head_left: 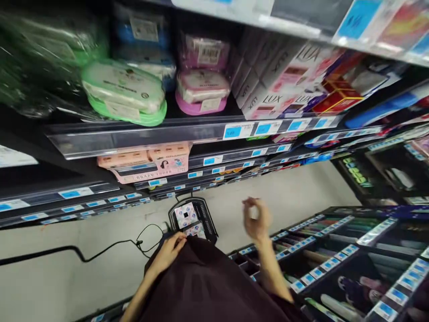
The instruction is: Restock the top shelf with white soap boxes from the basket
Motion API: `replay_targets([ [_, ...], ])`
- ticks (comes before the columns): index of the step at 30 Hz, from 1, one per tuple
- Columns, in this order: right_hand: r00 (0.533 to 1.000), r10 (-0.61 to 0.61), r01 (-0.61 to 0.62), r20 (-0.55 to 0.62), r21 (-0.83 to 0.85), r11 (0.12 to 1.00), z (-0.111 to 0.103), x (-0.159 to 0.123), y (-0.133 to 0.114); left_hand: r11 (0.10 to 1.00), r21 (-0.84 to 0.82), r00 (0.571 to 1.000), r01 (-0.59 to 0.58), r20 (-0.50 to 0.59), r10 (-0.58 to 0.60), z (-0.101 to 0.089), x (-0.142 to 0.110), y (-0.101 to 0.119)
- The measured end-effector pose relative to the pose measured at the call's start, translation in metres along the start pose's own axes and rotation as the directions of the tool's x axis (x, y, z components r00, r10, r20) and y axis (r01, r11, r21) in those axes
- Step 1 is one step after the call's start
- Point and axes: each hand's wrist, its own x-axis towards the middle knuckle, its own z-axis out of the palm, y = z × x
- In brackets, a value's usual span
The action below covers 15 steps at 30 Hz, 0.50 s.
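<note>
My left hand (171, 251) is at the lower edge of my dark shirt (208, 286), its fingers curled and pinching the cloth there. My right hand (256, 219) is raised over the pale floor, a little blurred. Its thumb and fingers curve into a ring, with the floor showing through and nothing visible inside. Between the hands, on the floor, stands a black shopping basket (210, 221). In it lie two patterned packs, a nearer one (196, 230) and a farther one (185, 214), each with a dark square on it.
Shelves in front carry a green soap box (124, 89), a pink soap box (203, 91), LUX cartons (264, 100) and a peach display box (167, 161). A shelf edge (140, 134) juts out. A black cable (100, 255) crosses the floor. More shelving (321, 264) stands right.
</note>
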Motion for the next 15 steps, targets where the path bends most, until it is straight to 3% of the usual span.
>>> replay_targets([
  [3, 0.974, 0.223, -0.227, 0.043, 0.179, 0.957, 0.086, -0.089, 0.052, 0.985, 0.153, 0.997, 0.073, -0.002, -0.074, 0.013, 0.018, -0.029],
  [5, 0.913, 0.366, -0.405, 0.182, 0.276, 0.872, 0.136, -0.14, 0.077, 0.971, 0.206, 0.992, 0.125, -0.02, -0.124, 0.02, 0.027, -0.046],
  [7, 0.85, 0.445, -0.519, 0.282, 0.297, 0.802, 0.17, -0.18, 0.094, 0.954, 0.249, 0.985, 0.168, -0.016, -0.169, 0.026, 0.035, -0.06],
  [10, 0.774, 0.545, -0.63, 0.324, 0.301, 0.716, 0.194, -0.208, 0.113, 0.924, 0.33, 0.977, 0.191, 0.026, -0.211, 0.036, 0.046, -0.079],
  [15, 0.64, 0.686, -0.768, 0.348, 0.271, 0.58, 0.2, -0.198, 0.158, 0.879, 0.439, 0.961, 0.187, 0.104, -0.257, 0.054, 0.064, -0.107],
])
